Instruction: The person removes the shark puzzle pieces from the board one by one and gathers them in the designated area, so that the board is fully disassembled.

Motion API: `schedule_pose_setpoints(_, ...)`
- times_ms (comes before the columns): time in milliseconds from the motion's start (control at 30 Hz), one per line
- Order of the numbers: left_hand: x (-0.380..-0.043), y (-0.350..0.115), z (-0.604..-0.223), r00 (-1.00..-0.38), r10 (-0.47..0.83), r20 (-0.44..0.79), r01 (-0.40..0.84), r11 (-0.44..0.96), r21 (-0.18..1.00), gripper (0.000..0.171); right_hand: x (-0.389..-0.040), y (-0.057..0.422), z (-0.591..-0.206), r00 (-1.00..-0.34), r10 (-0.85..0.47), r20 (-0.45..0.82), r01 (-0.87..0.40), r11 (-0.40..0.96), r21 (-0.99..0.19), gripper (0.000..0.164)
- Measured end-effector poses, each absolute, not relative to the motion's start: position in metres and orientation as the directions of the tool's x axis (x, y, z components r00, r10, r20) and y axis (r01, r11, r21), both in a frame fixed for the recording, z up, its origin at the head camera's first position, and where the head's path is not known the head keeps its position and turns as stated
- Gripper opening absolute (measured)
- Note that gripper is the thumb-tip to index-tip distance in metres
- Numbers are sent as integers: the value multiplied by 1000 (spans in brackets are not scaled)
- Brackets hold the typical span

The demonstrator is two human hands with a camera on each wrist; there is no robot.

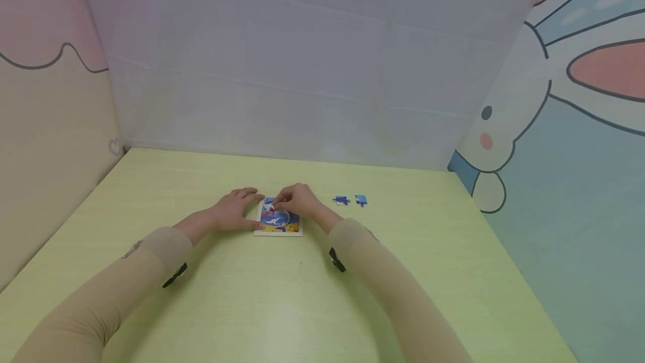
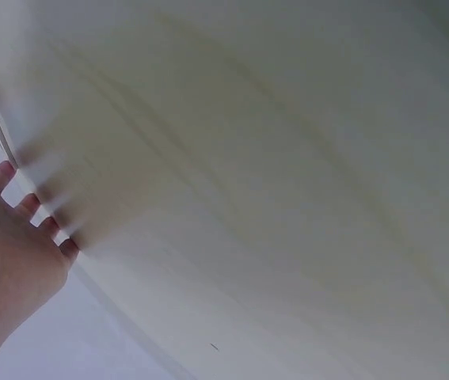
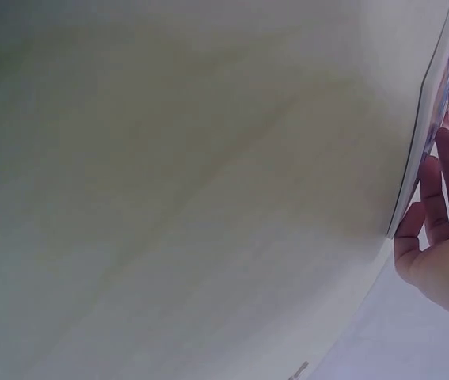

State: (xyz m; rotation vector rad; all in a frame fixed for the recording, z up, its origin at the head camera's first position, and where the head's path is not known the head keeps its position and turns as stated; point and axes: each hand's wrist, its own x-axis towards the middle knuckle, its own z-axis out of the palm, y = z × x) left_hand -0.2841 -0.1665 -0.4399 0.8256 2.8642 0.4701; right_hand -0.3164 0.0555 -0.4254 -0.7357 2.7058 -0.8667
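Flat picture puzzle: light, stiff, best held by its edges

The puzzle lies flat on the table, between the two hands, its pale border framing a blue sea picture. The left hand has a wide grip, thumb on the near-left part and forefinger by the far-left corner, bracing the board along its left side. The right hand has a narrow grip over the upper part of the picture, thumb and fingertips together on what looks like a small piece, mostly hidden by them.

The board looks light and rigid enough to skid if pushed from one side, so its border is the place to steady it. The pieces are probably thin card: stiff, nearly weightless, with knobs that could bend or fray. Two loose pieces lie flat to the right, near each other but apart; being so thin, they should lift most easily by opposite edges.
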Motion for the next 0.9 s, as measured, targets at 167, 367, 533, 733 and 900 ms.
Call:
schedule_pose_setpoints(167,-283,-166,-438,-842,539,-31,500,799,334,84,-316,54,-424,-860,-507,-58,-354,674,-648,8)
schedule_pose_setpoints(367,-283,-166,-439,-844,535,-29,497,803,329,84,-317,52,-424,-866,-492,-86,-310,665,-679,23)
schedule_pose_setpoints(533,-281,-165,-438,-849,528,-36,487,806,337,84,-318,51,-422,-855,-509,-101,-328,681,-654,34)
schedule_pose_setpoints(733,-281,-164,-437,-844,536,-34,495,802,335,85,-319,50,-421,-844,-526,-104,-356,695,-625,36)
schedule_pose_setpoints(900,-282,-163,-438,-845,533,-37,491,803,337,85,-320,49,-423,-847,-520,-107,-356,706,-613,39)
